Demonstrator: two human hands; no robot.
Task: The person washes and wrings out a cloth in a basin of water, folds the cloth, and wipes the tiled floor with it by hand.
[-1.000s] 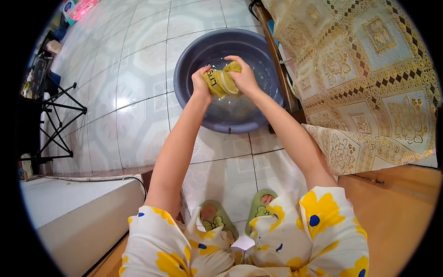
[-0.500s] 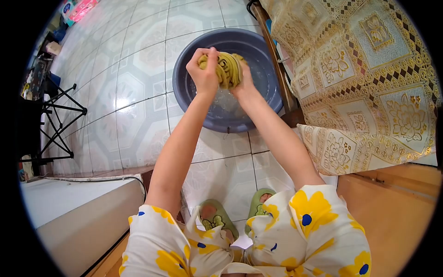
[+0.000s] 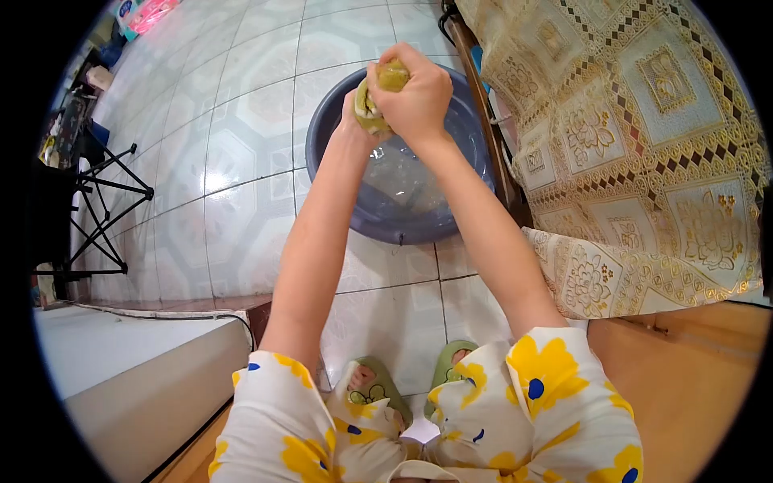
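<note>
The basin (image 3: 411,232), with water (image 3: 403,181) in it, stood on the floor (image 3: 250,105) beneath the cloth (image 3: 392,76) in the left hand (image 3: 352,117) and right hand (image 3: 423,95). A drape (image 3: 620,145) hung to its right, a folding frame (image 3: 106,216) stood well left, and slippers (image 3: 390,388) were on its near side.

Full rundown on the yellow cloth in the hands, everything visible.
The yellow cloth is mustard-toned, with paler patches and dark marks too bunched up to read. It looks like soft fabric, crumpled into a tight, folded wad. It is held over the far left part of the grey-blue basin, between the left hand and the right hand. Their grip hides much of it, so its full shape and edges can't be told.
</note>
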